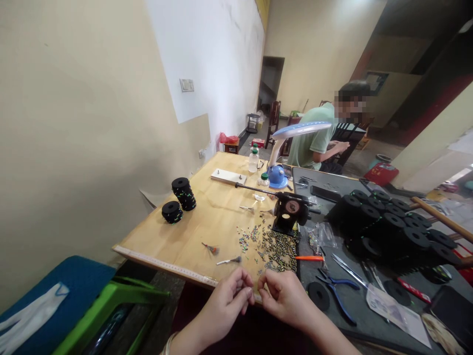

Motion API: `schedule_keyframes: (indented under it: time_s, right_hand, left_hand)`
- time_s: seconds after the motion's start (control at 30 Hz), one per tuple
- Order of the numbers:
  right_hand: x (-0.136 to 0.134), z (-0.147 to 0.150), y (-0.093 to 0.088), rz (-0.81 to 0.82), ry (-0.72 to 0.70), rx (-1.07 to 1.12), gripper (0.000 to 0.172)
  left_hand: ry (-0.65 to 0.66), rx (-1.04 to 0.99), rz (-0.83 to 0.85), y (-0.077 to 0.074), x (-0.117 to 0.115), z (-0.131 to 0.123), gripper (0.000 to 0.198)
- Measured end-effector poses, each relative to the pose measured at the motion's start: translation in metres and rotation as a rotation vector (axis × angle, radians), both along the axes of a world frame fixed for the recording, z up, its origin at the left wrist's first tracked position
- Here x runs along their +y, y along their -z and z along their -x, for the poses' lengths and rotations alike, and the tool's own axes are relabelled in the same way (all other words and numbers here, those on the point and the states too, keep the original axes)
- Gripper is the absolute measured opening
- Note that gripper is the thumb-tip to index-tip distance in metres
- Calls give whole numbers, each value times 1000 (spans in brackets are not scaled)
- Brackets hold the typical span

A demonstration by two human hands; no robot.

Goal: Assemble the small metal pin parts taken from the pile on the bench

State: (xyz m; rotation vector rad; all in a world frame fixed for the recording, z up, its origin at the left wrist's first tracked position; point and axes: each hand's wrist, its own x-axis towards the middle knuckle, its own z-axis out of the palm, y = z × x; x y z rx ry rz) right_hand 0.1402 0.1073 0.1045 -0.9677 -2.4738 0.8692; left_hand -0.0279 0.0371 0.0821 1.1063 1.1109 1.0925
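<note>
Side by side at the table's front edge, my left hand (232, 296) and my right hand (283, 298) have their fingers curled into pinches, the fingertips a short way apart. Whatever they hold, if anything, is too small to make out. Just beyond them lies a spread of small black-and-yellow pieces (279, 249), with tiny coloured beads (244, 241) to its left. A white-handled brush-like piece (229, 261) and a feathery orange-and-dark tuft (210, 248) rest on the wood nearby. Behind the small pieces stands a black hand-tool-like device (291, 209) with a long rod.
Black foam spools (184, 194) stand at the left; several more (384, 217) pile up at the right. Blue-handled pliers (338, 288), an orange-handled tool (309, 258) and tweezers (349, 268) lie on the grey mat. A blue lamp (277, 176) stands behind. A person (314, 133) sits beyond.
</note>
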Motion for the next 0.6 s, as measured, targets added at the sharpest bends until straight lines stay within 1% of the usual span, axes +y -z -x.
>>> schedule_keyframes:
  time_s: [0.17,0.33,0.43,0.6]
  right_hand:
    - [3,-3,2,4,9,5,10]
    - [2,-3,-2,14,2,0,11]
    - [1,-2,-4,21,-6,-5,11]
    - [1,-3,-7,52,-22,-8,11]
  left_hand:
    - [32,8,13,-2,0,4,21]
    - [59,85,20,-6,2,4,26]
    - [34,136,-11,-8,4,1,22]
    - [2,157,-28,-7,6,1,18]
